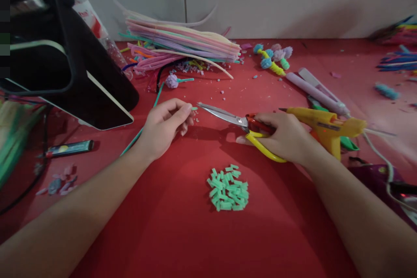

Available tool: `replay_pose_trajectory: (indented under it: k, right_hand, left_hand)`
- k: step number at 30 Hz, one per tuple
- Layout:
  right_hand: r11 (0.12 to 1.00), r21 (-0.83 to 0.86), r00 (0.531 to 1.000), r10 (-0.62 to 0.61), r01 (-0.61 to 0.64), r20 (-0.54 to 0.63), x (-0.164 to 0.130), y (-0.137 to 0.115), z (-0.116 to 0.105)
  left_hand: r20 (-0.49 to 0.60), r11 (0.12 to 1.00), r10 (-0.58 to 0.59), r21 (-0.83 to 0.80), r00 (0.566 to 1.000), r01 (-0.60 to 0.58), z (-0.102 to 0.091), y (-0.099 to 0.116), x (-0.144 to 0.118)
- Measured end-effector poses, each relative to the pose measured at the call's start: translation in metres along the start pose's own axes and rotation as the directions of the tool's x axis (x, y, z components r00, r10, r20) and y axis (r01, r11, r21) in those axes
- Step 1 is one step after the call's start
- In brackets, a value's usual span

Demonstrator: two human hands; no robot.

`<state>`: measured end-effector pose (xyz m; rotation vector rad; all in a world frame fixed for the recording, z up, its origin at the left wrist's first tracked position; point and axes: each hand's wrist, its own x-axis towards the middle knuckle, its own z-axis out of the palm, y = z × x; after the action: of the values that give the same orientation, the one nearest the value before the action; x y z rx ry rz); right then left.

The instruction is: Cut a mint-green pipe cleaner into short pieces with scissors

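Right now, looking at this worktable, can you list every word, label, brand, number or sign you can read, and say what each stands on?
No text can be read with certainty.
Plastic bottle: red and white label, lettering too blurred to read.
Yellow glue gun: dark marking on its side, too blurred.
Small tube: markings too small and blurred.

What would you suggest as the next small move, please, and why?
Probably bring the scissors in the right hand to the green tip: it pokes from the left hand, close to them, and short green pieces lie piled nearby.
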<state>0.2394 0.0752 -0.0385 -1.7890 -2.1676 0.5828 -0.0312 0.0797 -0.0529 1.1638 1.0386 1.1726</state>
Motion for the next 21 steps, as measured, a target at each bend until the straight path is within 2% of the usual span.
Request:
replay_pose_trajectory:
  k: [11, 21]
  right_hand:
    - [1.0, -0.009, 0.999, 0.029, -0.029, 0.021, 0.0005, -0.0052, -0.0021]
    - [0.999, -0.031, 1.0, 0.023, -0.023, -0.006, 0.0028, -0.0023, 0.0017]
  left_hand:
    - [0.007, 0.999, 0.03, 0.044, 1.0, -0.03, -0.0019, 0.0001, -0.0007]
    - [0.008, 0.997, 0.04, 0.066, 0.999, -0.041, -0.0013, -0.0011, 0.0001]
